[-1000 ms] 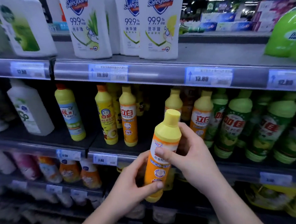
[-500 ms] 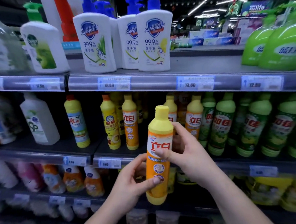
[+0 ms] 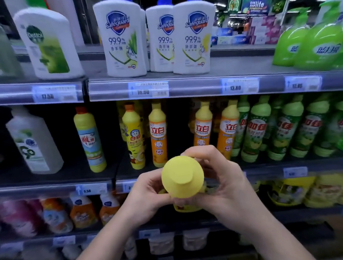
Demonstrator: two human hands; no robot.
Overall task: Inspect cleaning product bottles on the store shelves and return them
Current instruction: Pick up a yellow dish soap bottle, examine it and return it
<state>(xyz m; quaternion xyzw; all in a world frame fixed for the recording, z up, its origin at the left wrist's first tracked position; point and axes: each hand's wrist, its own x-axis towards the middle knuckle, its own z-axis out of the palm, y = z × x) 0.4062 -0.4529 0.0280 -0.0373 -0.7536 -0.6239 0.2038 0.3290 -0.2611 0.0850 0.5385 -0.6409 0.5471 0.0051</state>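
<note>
An orange dish-soap bottle with a yellow cap (image 3: 182,177) is tipped toward the camera, so I see mostly its cap and little of its body. My left hand (image 3: 144,194) grips it from the left side. My right hand (image 3: 221,185) curls round it from the right and over the top. Both hands hold it in front of the middle shelf (image 3: 270,168). On that shelf stand matching orange bottles (image 3: 158,134), with a gap between two of them just above my hands.
White Safeguard pump bottles (image 3: 124,41) and a Detrol bottle (image 3: 49,43) line the top shelf, green pump bottles (image 3: 319,44) at its right. Green dish-soap bottles (image 3: 256,130) fill the middle shelf's right. A white jug (image 3: 33,141) stands left. Refill pouches sit lower.
The bottle was upright with its label facing me; it has now been tilted so its cap points at the camera. The view has also risen slightly.
</note>
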